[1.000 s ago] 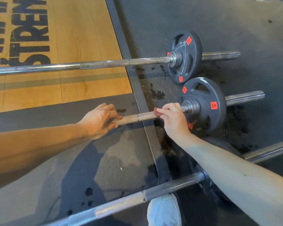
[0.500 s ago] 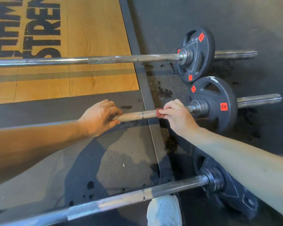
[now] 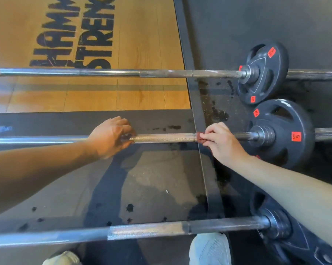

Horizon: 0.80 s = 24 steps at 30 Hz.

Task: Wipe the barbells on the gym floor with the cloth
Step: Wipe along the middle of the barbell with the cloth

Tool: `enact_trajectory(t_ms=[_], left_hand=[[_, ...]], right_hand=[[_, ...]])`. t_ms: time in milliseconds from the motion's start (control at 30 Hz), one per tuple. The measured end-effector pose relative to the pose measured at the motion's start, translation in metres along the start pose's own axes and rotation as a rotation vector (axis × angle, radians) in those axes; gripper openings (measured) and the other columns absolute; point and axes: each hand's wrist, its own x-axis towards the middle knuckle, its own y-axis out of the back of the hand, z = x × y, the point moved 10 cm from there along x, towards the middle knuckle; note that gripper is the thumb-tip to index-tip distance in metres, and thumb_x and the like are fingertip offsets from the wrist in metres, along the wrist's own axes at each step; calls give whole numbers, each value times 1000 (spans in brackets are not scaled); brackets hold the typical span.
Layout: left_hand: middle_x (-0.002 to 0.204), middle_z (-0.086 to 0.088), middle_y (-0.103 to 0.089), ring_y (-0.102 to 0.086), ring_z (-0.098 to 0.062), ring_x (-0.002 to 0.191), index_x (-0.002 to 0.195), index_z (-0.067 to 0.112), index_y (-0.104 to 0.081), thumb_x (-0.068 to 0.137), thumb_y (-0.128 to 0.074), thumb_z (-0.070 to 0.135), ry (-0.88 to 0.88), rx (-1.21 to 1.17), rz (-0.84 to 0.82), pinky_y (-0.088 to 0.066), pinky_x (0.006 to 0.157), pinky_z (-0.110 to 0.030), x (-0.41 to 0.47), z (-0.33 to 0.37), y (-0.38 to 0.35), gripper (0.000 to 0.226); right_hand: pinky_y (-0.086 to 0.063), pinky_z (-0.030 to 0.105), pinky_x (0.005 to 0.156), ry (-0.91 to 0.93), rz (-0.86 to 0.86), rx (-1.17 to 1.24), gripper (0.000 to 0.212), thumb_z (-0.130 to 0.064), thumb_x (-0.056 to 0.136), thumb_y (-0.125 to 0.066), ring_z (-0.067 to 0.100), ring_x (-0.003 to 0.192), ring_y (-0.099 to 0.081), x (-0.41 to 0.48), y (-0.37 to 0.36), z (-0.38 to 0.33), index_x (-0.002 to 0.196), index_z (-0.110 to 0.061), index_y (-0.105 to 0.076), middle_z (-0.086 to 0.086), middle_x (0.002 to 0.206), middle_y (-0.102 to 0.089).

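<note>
- Gym floor (image 3: 151, 178) is dark rubber with a wood platform (image 3: 142, 44) behind it. Three barbells lie side by side across both.
- Your cloth (image 3: 200, 138) is a small reddish wad on the middle bar (image 3: 165, 138), at the right end of the knurled stretch and well short of the plate (image 3: 287, 134).
- Your right grip (image 3: 220, 142) is curled over the bar there, with the fingers pinching the cloth against the steel. Only a bit of cloth pokes out on the left side.
- Your left grip (image 3: 111, 136) is further left on the same bar, with the fingers wrapped round the shaft. Looks like it's just steadying it, no cloth in it.
- Progress-wise I'd call this mid-task, since you're working the middle bar right now.
- The knurled part between your hands, the short bit up to the collar and everything left of your left grip all look like they need a pass, though honestly I can't tell wiped from unwiped steel here.
- The far bar (image 3: 104, 72) and near bar (image 3: 142, 231) have nothing on them, and I can't tell whether either is done. The far one looks a bit grubby near its collar.
- Your shoe (image 3: 211, 249) sits just beside the near bar, so mind it if you move over.
</note>
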Motion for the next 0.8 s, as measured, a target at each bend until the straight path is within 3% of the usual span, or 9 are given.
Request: enact_trajectory(t_ms=[100,267,400,467,533,633,700,800], left_hand=[[98,-1,-67,-60,-24,87,105,19,-77,81,-83,22,26,2,-7,-54,76,-37,-7,-8,5,24],[92,-2,-68,-60,-25,82,97,17,-78,81,-84,23,71,13,9,-55,71,-41,-18,-22,14,19],[90,-2,-67,-60,-25,83,96,16,-77,82,-83,28,92,-6,-4,-53,73,-38,-17,-24,12,20],[91,0,-66,-58,-23,85,95,16,-75,82,-83,27,103,-24,-4,-50,75,-34,-15,-23,10,19],[91,2,-65,-57,-21,86,96,16,-74,82,-82,26,105,-40,8,-47,75,-31,-15,-24,9,19],[92,3,-64,-56,-20,87,97,18,-74,84,-80,29,103,-63,9,-47,75,-32,-17,-28,9,18],[93,3,-64,-55,-21,86,98,19,-74,84,-79,30,92,-75,5,-47,76,-33,-18,-29,9,18],[94,2,-65,-56,-21,87,99,19,-74,85,-78,31,88,-76,-8,-50,77,-37,-18,-29,8,19]], right_hand=[[-52,42,80,63,-3,45,14,0,89,-73,23,95,-51,27,-33,-48,102,0,-77,8,97,-61],[-49,47,65,210,-29,121,8,5,89,-68,28,87,-47,82,-97,-148,89,2,-75,11,90,-55],[-49,44,67,236,-74,106,11,3,90,-69,27,90,-49,80,-96,-152,98,1,-76,11,94,-55],[-50,41,72,170,-67,86,15,0,92,-68,27,92,-50,66,-76,-119,105,1,-75,11,96,-56],[-49,41,82,-15,-22,87,15,-5,97,-65,22,94,-50,50,-49,-69,107,0,-75,9,97,-55],[-41,26,88,-316,42,53,20,-14,102,-59,11,95,-44,32,-28,-14,107,-6,-77,3,100,-54],[-43,31,88,-355,51,27,19,-13,102,-60,13,97,-45,40,-37,-19,103,-10,-78,2,101,-55],[-46,35,87,-246,8,11,15,-3,96,-66,21,105,-51,71,-70,-71,102,-8,-79,2,104,-59]])
